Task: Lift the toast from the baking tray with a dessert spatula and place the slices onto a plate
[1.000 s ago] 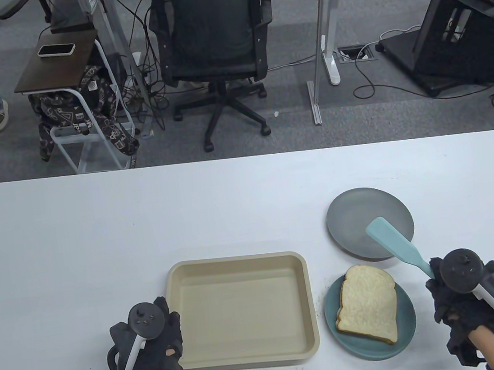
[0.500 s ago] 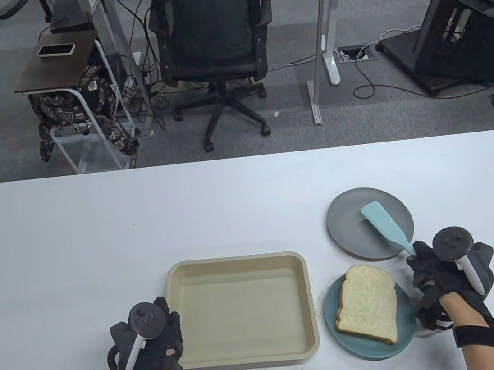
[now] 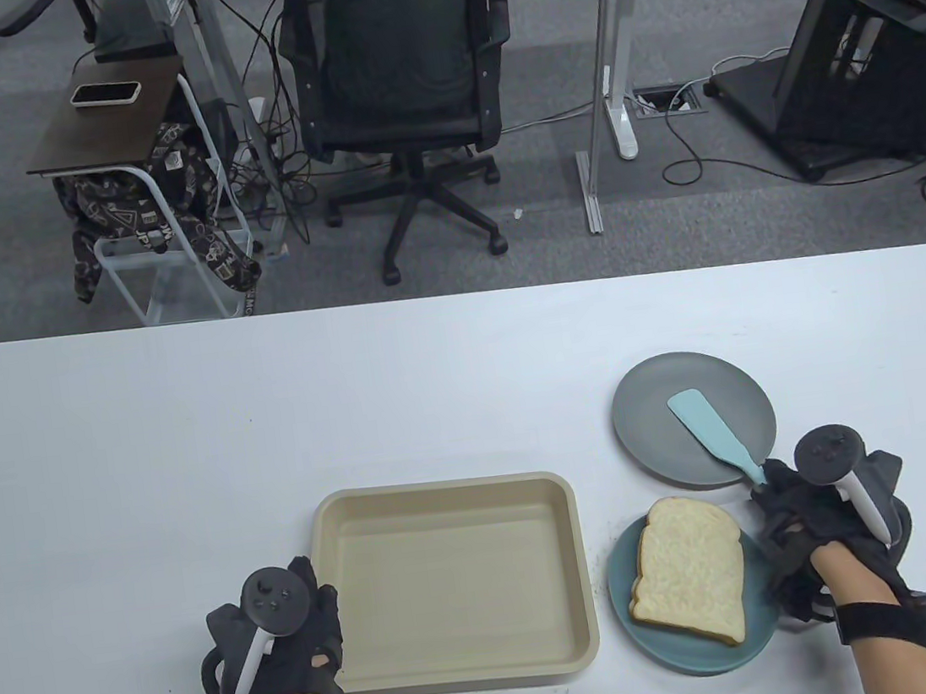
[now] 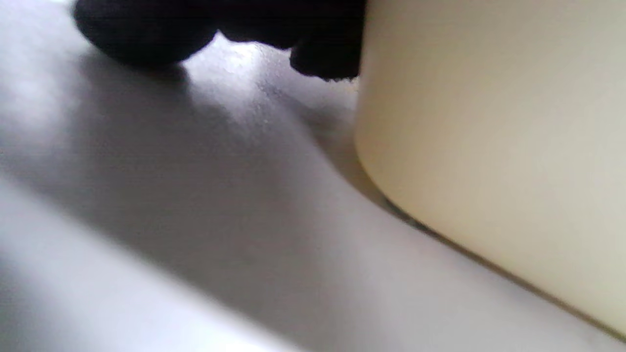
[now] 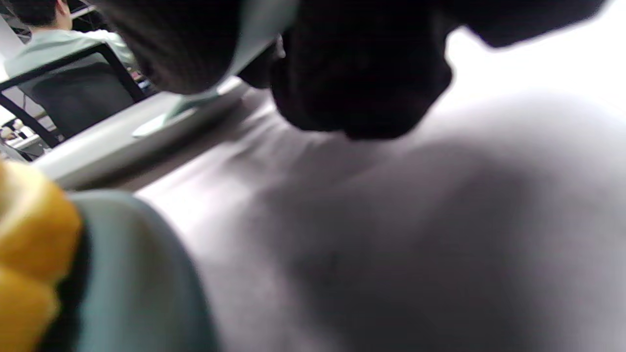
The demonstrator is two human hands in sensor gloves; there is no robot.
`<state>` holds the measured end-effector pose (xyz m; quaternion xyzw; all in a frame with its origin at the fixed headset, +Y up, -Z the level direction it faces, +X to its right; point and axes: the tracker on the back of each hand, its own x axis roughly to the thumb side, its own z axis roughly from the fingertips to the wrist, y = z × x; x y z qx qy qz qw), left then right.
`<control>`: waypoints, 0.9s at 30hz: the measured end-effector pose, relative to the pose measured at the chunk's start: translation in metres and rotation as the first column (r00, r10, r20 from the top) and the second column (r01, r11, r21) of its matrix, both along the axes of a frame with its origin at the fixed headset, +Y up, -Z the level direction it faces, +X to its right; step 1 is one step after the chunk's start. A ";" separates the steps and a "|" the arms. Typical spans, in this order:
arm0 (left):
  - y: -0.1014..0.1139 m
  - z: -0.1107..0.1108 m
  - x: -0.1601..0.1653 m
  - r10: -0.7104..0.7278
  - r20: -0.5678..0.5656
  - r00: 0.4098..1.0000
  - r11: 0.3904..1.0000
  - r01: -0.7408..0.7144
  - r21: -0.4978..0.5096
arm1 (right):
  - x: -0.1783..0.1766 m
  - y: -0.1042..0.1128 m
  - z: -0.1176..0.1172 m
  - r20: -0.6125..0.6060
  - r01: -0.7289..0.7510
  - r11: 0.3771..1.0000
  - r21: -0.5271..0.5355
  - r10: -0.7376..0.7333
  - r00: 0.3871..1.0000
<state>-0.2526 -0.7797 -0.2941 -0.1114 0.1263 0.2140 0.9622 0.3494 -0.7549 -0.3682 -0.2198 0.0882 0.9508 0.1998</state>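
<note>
I am gripping the light-blue dessert spatula [image 3: 715, 435] by its handle end in my right hand [image 3: 802, 528], its thin, probably flexible blade lying over the grey plate [image 3: 652, 424] ahead of my grip. The toast slice [image 3: 690, 571], likely soft, light and crumbly, is lying on the teal plate [image 3: 690, 651] just left of it, best lifted from beneath. My left hand [image 3: 285, 643] is resting relaxed against the empty baking tray [image 3: 450, 574].
</note>
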 end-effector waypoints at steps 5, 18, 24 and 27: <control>0.000 0.000 0.000 0.001 0.000 1.000 1.000 -0.001 -0.003 | 0.000 0.002 0.001 -0.004 -0.005 0.999 -0.045 0.005 1.000; 0.001 0.000 -0.003 0.031 -0.011 0.999 0.999 -0.032 -0.020 | -0.027 0.046 0.040 -0.017 -0.230 0.968 0.102 0.233 0.972; 0.021 0.007 -0.007 -0.015 -0.026 1.000 0.998 0.017 0.067 | -0.075 0.069 0.075 -0.108 -0.188 0.931 0.314 0.232 0.967; 0.034 0.012 -0.005 -0.015 -0.022 1.000 0.991 0.018 0.129 | -0.099 0.078 0.092 -0.152 -0.155 0.901 0.405 0.233 0.960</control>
